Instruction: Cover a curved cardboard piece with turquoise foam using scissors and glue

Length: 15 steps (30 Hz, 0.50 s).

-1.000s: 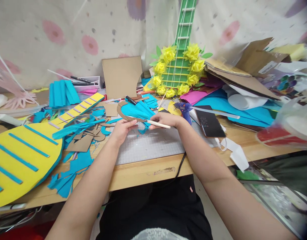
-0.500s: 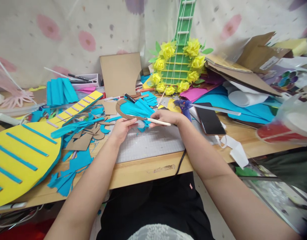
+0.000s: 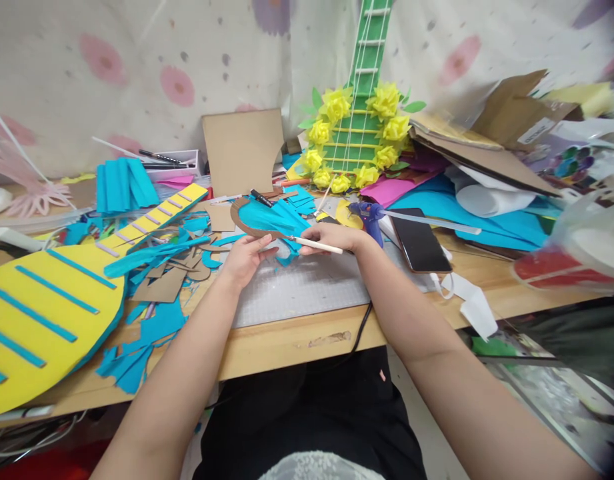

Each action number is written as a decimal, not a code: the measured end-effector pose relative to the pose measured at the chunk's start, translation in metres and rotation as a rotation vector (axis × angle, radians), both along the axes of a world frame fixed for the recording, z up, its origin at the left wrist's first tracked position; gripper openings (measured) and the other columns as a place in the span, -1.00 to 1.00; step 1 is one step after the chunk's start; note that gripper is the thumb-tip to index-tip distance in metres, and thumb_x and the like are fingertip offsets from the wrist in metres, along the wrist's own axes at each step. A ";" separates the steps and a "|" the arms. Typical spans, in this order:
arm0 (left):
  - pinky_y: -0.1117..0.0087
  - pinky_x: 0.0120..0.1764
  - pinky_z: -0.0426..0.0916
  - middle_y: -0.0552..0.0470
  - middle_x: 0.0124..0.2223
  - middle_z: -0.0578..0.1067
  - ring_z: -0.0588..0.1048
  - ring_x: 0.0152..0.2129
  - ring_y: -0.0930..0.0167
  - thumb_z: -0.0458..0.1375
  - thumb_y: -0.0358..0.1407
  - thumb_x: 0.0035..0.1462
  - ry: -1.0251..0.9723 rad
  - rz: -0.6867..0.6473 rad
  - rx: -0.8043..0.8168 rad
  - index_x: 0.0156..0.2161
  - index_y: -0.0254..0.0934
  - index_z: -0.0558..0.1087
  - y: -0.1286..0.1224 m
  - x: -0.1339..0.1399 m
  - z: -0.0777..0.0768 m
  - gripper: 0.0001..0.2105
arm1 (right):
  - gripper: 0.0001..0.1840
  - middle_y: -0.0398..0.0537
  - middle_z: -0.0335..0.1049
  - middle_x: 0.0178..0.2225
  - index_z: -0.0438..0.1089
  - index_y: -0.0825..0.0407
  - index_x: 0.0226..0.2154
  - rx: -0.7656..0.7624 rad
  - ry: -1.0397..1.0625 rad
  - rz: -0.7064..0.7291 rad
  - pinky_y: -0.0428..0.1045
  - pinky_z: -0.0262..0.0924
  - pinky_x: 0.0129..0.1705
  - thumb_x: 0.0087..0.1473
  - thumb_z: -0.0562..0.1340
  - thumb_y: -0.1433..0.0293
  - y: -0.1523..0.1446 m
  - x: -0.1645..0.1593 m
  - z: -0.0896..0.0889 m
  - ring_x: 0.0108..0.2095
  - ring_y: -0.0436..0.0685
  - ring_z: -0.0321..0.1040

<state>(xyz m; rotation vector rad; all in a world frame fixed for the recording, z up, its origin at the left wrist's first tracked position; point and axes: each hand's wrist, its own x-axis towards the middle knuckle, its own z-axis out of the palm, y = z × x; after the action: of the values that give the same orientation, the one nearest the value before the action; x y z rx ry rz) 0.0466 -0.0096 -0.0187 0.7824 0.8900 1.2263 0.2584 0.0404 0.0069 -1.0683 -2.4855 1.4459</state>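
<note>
My left hand (image 3: 247, 259) pinches the near edge of a curved brown cardboard piece (image 3: 237, 215), its thumb on top. Blue crepe paper (image 3: 267, 220) covers the inside of that piece and fans out to the right. In my right hand (image 3: 331, 237) is a slim white-handled tool (image 3: 319, 246), which looks like a craft knife. Its thin dark tip meets the cardboard edge close to my left fingertips. Part of the right fingers is hidden behind the handle. Below both hands lies a grey cutting mat (image 3: 307, 293).
Blue and cardboard scraps (image 3: 161, 283) and a yellow guitar-shaped cutout (image 3: 47, 313) lie on the left. At the back stands a green paper guitar (image 3: 359, 133) with yellow flowers. A blue glue gun (image 3: 371, 219), a phone (image 3: 421, 243) and a plastic-covered red cup (image 3: 561, 267) are on the right.
The view has shifted very slightly. Both hands keep their hold, and the tool's tip stays at the cardboard edge with hardly any movement.
</note>
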 end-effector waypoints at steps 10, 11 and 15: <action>0.38 -0.37 0.38 0.07 -0.51 0.47 0.44 -0.52 0.45 0.20 -0.43 -0.26 0.029 0.087 0.037 -0.53 -0.33 0.40 0.004 -0.012 0.003 -0.93 | -0.53 -0.26 0.11 -0.66 0.23 0.10 -0.55 0.063 -0.113 -0.029 -0.13 -0.11 -0.56 -0.13 0.21 0.00 0.004 0.015 0.006 -0.62 -0.13 0.03; 0.41 -0.43 0.36 0.10 -0.55 0.44 0.41 -0.57 0.48 0.16 -0.45 -0.26 0.043 0.117 0.050 -0.55 -0.32 0.37 0.006 -0.015 0.003 -0.95 | -0.53 -0.26 0.11 -0.66 0.23 0.09 -0.56 0.082 -0.124 -0.051 -0.13 -0.12 -0.56 -0.13 0.21 -0.01 0.004 0.018 0.009 -0.62 -0.13 0.03; 0.46 -0.53 0.29 0.13 -0.59 0.38 0.35 -0.65 0.50 0.05 -0.47 -0.26 0.046 0.228 0.085 -0.60 -0.28 0.27 0.010 -0.028 0.007 -0.93 | -0.52 -0.25 0.10 -0.67 0.18 0.07 -0.55 0.045 -0.036 -0.130 -0.12 -0.09 -0.57 -0.09 0.16 -0.03 0.000 0.021 0.016 -0.65 -0.12 0.04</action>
<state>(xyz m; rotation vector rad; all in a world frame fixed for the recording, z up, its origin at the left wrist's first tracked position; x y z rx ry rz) 0.0186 0.0005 -0.0113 0.7957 0.9903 1.4589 0.2793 0.0408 0.0228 -1.2326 -2.4098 1.3399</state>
